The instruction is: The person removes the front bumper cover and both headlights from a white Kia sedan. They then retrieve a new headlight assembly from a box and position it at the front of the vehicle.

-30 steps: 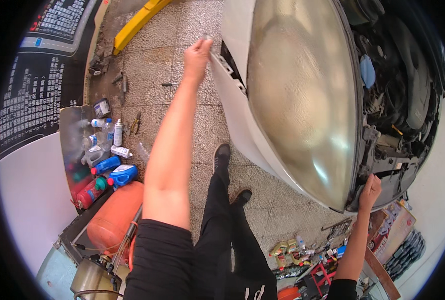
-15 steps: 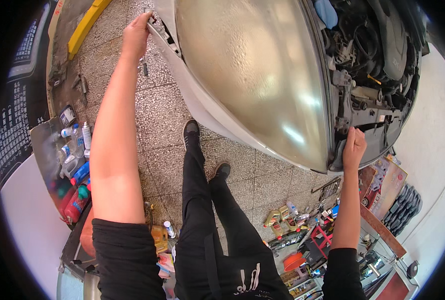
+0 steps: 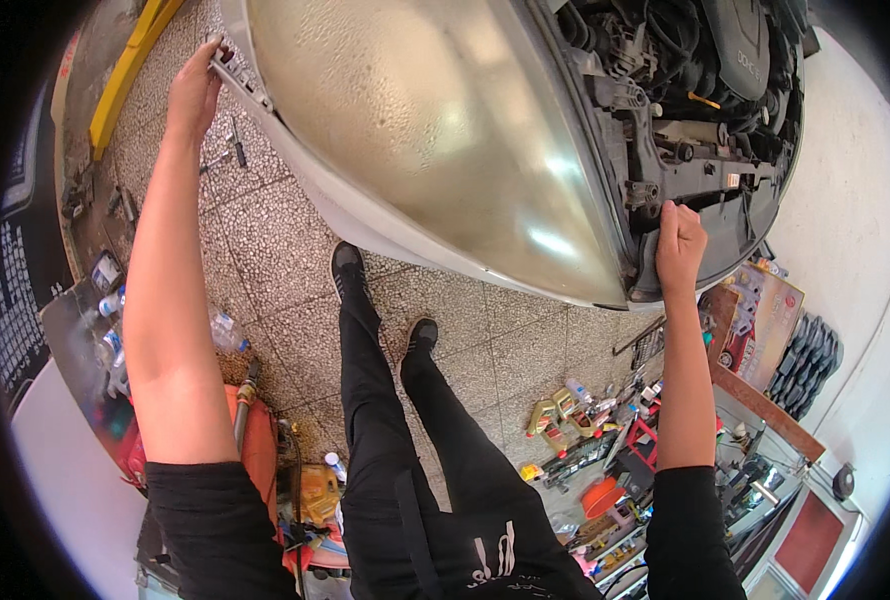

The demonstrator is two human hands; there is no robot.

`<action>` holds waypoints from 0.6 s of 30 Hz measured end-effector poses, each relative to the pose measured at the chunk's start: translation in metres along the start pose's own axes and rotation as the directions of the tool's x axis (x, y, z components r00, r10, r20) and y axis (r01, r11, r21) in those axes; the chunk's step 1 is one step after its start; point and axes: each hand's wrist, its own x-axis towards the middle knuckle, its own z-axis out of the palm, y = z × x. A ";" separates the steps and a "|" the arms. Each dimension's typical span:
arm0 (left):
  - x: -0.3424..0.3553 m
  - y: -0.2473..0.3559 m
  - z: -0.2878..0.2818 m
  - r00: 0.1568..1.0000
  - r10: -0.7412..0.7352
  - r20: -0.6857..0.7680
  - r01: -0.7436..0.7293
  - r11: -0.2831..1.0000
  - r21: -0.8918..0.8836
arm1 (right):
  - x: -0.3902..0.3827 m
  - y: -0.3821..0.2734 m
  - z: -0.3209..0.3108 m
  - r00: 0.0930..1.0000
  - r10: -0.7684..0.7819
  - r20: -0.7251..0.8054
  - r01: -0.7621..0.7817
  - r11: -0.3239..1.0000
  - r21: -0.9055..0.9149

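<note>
Maybe hold softly, so nothing bends: left hand grips the pale bumper far left, beside the headlight. The right hand has curled fingers near the engine; holding what, I can't tell.

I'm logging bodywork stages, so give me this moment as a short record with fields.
Left hand: gripping the slotted end of the pale bumper cover
Right hand: curled at the dark front trim; what it holds is unclear
Headlight: between the hands, lens cloudy and yellowish
Engine cover: exposed, upper right
Floor: speckled tiles, with a dark-handled tool lying on them
Yellow beam: upper left
</note>
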 end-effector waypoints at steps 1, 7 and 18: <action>-0.003 0.002 0.000 0.998 0.048 0.045 -0.050 0.997 0.061 | -0.001 0.002 0.001 0.998 -0.011 -0.059 0.008 0.999 -0.040; -0.023 0.017 -0.006 0.977 0.138 0.160 -0.199 0.857 0.475 | -0.004 0.004 -0.001 0.995 0.081 -0.063 -0.079 0.997 0.025; -0.025 0.011 0.023 0.999 0.030 -0.036 -0.032 0.997 -0.063 | -0.004 0.001 0.001 0.995 0.069 -0.068 -0.071 0.997 -0.031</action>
